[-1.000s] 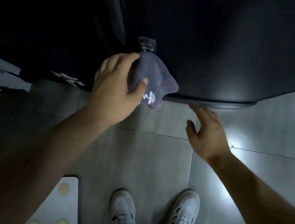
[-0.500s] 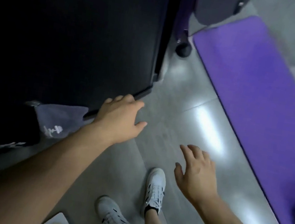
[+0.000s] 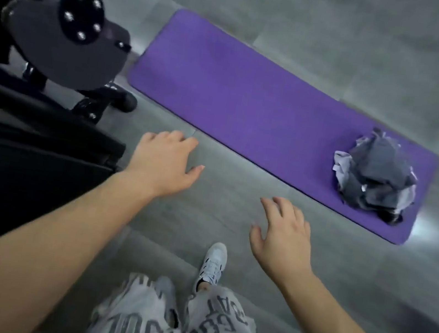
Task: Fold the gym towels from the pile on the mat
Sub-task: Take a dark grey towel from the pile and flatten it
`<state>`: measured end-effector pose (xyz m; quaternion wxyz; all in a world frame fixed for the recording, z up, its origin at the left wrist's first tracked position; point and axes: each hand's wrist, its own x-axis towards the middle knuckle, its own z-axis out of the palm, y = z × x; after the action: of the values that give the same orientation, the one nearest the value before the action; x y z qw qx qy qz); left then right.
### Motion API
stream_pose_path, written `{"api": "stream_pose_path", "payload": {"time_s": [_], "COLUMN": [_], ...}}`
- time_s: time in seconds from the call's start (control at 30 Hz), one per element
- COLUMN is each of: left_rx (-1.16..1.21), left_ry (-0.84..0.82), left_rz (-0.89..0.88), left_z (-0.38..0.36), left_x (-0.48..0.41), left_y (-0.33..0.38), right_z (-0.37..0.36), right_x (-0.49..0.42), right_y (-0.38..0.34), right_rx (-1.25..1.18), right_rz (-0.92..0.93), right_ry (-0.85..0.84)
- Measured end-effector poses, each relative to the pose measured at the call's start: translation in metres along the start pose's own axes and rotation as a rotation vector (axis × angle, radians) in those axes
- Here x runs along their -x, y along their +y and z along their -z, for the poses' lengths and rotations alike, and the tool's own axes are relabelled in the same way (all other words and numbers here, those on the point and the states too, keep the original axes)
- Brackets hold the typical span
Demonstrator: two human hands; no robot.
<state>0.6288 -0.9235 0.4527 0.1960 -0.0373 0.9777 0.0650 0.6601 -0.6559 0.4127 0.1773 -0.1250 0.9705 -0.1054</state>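
At the bottom of the frame are lettered grey shorts (image 3: 179, 331) and a white sneaker (image 3: 213, 262). Above them, the left hand (image 3: 165, 161) and the right hand (image 3: 280, 239) hang over the grey tiled floor (image 3: 234, 206), fingers loosely spread, holding nothing. Farther off, the purple mat (image 3: 239, 94) carries the pile of grey towels (image 3: 374, 177) at its right end. Black gym equipment (image 3: 66, 33) fills the upper left.

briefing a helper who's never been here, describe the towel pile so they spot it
On the grey tiled floor lies a long purple mat. At its right end sits a crumpled heap of dark and pale grey towels, the one soft, shapeless lump among flat surfaces.
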Motion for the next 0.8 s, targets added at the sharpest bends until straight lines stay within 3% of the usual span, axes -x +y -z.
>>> {"api": "stream_pose_path", "payload": {"time_s": [0.27,0.53,0.8], "left_rx": [-0.072,-0.189,-0.252], "left_ry": [0.012,-0.001,0.061], "left_rz": [-0.142,-0.378,-0.552], "left_z": [0.085,0.173,0.265], "left_x": [-0.136,-0.315,-0.477], "left_y": [0.022,0.043,0.115], "right_z": [0.069,0.117,0.181], "right_x": [-0.080,-0.215,-0.329], "right_y": [0.041,0.041,0.060], "right_rx": [-0.096,-0.145,-0.256], "right_rz": [-0.241,-0.496,-0.625], "right_ry": [0.081,0.122,0.220]}}
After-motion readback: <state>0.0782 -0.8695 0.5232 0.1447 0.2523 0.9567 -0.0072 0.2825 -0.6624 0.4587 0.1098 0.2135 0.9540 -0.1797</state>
